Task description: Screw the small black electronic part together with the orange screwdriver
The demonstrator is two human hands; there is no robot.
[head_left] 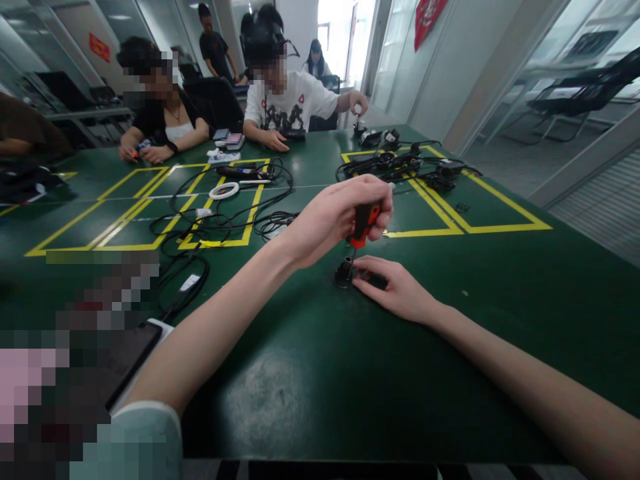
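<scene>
Left grip (pixel 337 212) around screwdriver (pixel 363 225): shaft (pixel 355 254) downward, axis steep.

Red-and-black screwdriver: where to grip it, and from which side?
Probably best by the screwdriver's thick handle, coming from the left and above, as the left hand does. It stands near upright, handle up and leaning slightly right, with the thin shaft pointing down at the small black part. The shaft offers little to hold, and the right hand sits close by on the right.
</scene>
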